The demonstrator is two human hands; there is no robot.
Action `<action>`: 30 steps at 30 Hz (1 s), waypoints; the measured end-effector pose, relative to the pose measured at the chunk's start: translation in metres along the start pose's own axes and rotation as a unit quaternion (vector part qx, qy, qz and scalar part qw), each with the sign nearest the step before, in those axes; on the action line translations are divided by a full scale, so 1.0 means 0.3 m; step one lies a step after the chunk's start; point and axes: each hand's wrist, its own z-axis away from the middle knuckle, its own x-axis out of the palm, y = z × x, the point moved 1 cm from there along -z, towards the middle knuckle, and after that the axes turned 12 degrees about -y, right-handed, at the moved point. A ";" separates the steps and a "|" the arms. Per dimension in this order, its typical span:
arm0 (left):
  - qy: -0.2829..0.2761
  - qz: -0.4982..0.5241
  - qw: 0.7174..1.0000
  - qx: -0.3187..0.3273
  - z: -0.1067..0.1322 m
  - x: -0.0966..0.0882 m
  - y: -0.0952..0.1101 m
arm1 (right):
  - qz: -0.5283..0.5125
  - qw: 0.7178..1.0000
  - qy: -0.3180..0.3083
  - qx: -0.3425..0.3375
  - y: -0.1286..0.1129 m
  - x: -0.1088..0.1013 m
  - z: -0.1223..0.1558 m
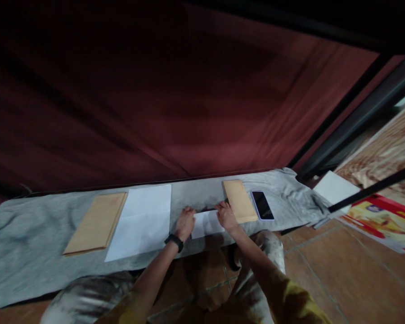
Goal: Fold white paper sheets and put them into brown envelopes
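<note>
A small folded white paper [205, 223] lies on the grey cloth [27, 243] in front of me. My left hand [185, 222], with a black band on its wrist, presses on the paper's left edge, fingers curled down. My right hand [226, 215] presses on the paper's upper right edge, fingers bent onto it. A brown envelope [239, 200] lies just right of my right hand. Left of my left hand rests a large white sheet [141, 220], and beyond it another brown envelope [96, 222].
A black phone [262, 205] lies face up on the cloth right of the nearer envelope. A dark red curtain [155, 103] hangs behind the cloth. White paper [335, 189] and a colourful printed sheet [384, 220] lie at the right on the tiled floor [340, 270].
</note>
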 end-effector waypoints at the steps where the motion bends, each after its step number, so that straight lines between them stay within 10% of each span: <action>1: 0.004 0.008 1.000 0.001 -0.004 -0.023 0.004 | -0.005 1.000 0.003 -0.003 0.004 -0.023 -0.007; 8: 0.094 0.031 0.994 0.041 0.042 -0.195 0.052 | -0.071 0.990 0.106 -0.061 0.011 -0.207 0.037; 18: 0.008 -0.095 0.986 0.135 0.238 0.127 -0.012 | -0.050 0.988 0.016 -0.142 0.004 0.058 0.333; 30: -0.031 -0.062 0.990 0.121 0.283 0.132 -0.013 | -0.012 0.993 0.032 -0.113 -0.122 0.137 0.223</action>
